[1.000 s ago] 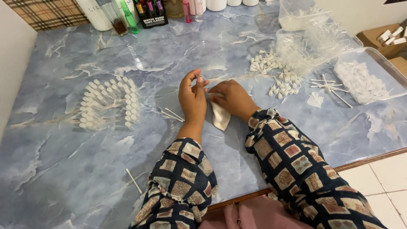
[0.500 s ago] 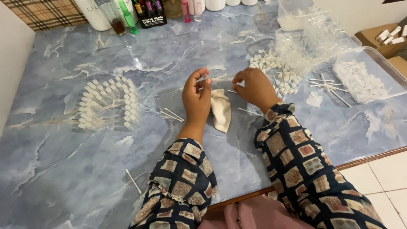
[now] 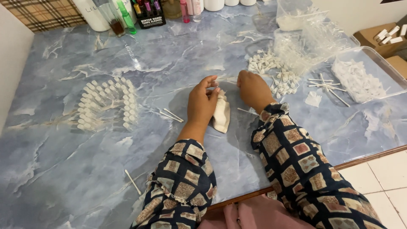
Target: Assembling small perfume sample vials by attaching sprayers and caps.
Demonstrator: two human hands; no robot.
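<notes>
Just left of the white cloth [image 3: 221,114] on the counter [image 3: 178,55], the left hand [image 3: 202,101] pinches a small clear vial [image 3: 210,79] in its fingers, while the right hand [image 3: 253,88], just right of the cloth, curls its fingers down, grip hidden.

The right hand [image 3: 253,90], which a second ago sat close against the left hand [image 3: 202,101] over the cloth [image 3: 221,113] and then swung out to the right, now rests lower on the bench [image 3: 178,55], fingers curled downward. The left hand's fingers now touch the cloth's top.
</notes>
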